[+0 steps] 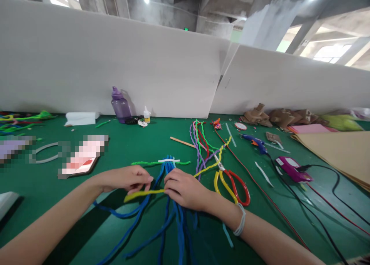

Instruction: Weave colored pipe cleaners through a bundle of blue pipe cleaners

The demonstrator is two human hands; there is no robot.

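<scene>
A bundle of blue yarn strands (180,226) hangs toward me from a short white stick (162,161) on the table. A green twisted strand (144,163) lies across at the stick. My right hand (185,188) is closed over the top of the bundle, fingertips pressing the blue strands and one end of a yellow yarn strand (157,192). My left hand (135,179) is pinched at the yellow strand, left of the bundle, close to a blue strand; its fingertips partly hide the contact. The yellow strand's left end is blurred.
Scissors with red and yellow handles (235,188) lie beside my right forearm, by coloured braided cords (199,149). Right: a blue glue gun (254,141), a purple device (293,168) with cables, and cardboard (338,149). Left: a phone (85,157). Behind: a purple bottle (121,107).
</scene>
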